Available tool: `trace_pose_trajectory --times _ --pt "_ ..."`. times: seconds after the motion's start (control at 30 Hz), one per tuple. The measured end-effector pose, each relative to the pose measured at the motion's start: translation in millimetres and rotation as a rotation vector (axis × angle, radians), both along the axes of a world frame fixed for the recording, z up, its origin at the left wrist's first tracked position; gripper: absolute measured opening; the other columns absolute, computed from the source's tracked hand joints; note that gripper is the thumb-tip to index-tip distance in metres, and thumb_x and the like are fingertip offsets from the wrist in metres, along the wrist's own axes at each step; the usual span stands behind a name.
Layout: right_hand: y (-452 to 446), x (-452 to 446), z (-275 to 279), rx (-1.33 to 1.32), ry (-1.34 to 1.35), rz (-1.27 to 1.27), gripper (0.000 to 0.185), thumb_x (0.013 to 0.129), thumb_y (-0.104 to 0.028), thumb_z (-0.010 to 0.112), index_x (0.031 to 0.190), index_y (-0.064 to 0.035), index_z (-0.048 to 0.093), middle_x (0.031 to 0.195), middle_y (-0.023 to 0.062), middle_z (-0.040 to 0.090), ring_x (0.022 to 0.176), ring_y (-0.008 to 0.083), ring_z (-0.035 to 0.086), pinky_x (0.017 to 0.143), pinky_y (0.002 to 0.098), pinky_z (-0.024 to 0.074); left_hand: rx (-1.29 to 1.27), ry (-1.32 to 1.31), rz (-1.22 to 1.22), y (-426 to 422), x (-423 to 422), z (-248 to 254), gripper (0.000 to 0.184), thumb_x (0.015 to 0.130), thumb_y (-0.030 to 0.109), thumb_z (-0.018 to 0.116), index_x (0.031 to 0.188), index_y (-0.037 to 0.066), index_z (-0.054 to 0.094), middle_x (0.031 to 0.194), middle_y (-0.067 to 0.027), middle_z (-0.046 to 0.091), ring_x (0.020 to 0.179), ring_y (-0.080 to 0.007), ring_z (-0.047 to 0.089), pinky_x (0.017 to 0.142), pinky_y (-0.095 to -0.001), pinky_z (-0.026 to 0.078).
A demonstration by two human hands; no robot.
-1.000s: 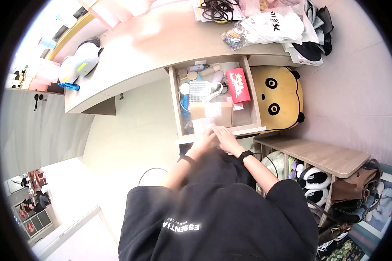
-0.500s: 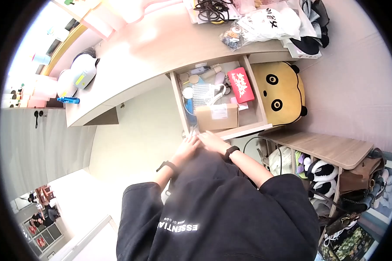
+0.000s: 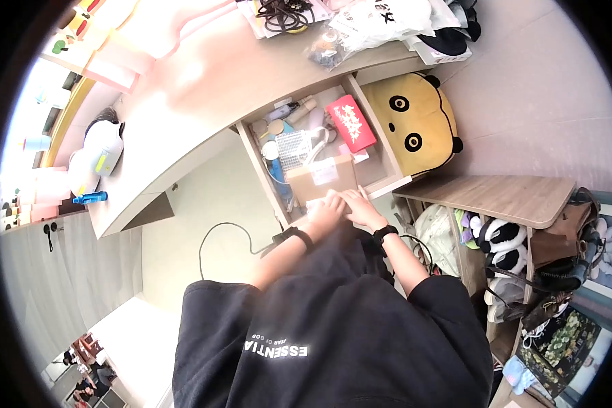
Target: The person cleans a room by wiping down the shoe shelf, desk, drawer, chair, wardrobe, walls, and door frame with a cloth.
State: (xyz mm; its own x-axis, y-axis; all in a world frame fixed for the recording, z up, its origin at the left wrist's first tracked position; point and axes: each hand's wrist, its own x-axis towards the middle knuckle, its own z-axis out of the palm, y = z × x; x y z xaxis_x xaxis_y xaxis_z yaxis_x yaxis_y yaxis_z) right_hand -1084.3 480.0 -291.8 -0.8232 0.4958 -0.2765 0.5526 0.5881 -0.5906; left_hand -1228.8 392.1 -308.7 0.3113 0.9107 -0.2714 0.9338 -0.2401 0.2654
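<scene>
My left hand (image 3: 328,209) is over the front edge of an open drawer (image 3: 392,183), its fingers curled at the lower side of a cardboard box (image 3: 306,185). Something small and whitish shows by its fingertips, too blurred to name. Close beside it, my right hand (image 3: 362,209) has its fingers stretched toward the box's right corner. The box carries a white label (image 3: 324,171). Behind it in the drawer are a red box with white lettering (image 3: 351,124), a white checked pouch (image 3: 294,149) with a strap, and several small bottles and tubes.
A desk (image 3: 204,102) carries a white bag (image 3: 381,24), black cables (image 3: 284,13) and a cap (image 3: 104,146). A yellow bear-faced cushion (image 3: 415,119) stands right of the drawer. Lower right, a wooden shelf unit (image 3: 489,197) holds plush toys and bags. A cable (image 3: 202,248) loops at left.
Both hands have moved right along the drawer front, from its left corner to the cardboard box. The view has shifted, and a cable now shows on the left.
</scene>
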Motion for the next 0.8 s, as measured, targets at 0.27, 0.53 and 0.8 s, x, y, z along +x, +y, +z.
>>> trace_pose_trajectory --times 0.27,0.53,0.8 --pt "-1.7 -11.3 6.4 -0.029 0.017 -0.002 0.069 0.063 -0.009 0.072 0.126 -0.0173 0.045 0.124 0.0062 0.050 0.121 0.0251 0.041 0.109 0.0503 0.0165 0.016 -0.264 0.167 -13.4 -13.8 -1.5 0.056 0.075 0.014 0.057 0.128 0.006 0.040 0.117 -0.0175 0.047 0.108 -0.0358 0.048 0.089 -0.0443 0.041" --pt "-10.9 -20.2 -7.8 0.043 0.000 0.102 0.063 0.063 -0.008 0.071 0.121 -0.0104 0.045 0.117 0.0086 0.052 0.118 0.0260 0.042 0.109 0.0488 0.0184 0.070 -0.378 0.234 -35.6 -29.5 6.3 0.059 0.075 0.008 0.056 0.131 0.008 0.038 0.117 -0.0173 0.048 0.112 -0.0354 0.045 0.093 -0.0452 0.037" --pt "-15.9 -39.8 -2.3 0.001 0.194 0.215 0.053 0.060 0.000 0.064 0.111 -0.0070 0.052 0.110 0.0104 0.053 0.110 0.0291 0.045 0.096 0.0383 0.0336 0.056 -0.284 0.334 -58.4 -38.9 23.9 0.050 0.075 0.008 0.055 0.124 0.008 0.045 0.115 -0.0153 0.048 0.107 -0.0312 0.046 0.090 -0.0412 0.038"
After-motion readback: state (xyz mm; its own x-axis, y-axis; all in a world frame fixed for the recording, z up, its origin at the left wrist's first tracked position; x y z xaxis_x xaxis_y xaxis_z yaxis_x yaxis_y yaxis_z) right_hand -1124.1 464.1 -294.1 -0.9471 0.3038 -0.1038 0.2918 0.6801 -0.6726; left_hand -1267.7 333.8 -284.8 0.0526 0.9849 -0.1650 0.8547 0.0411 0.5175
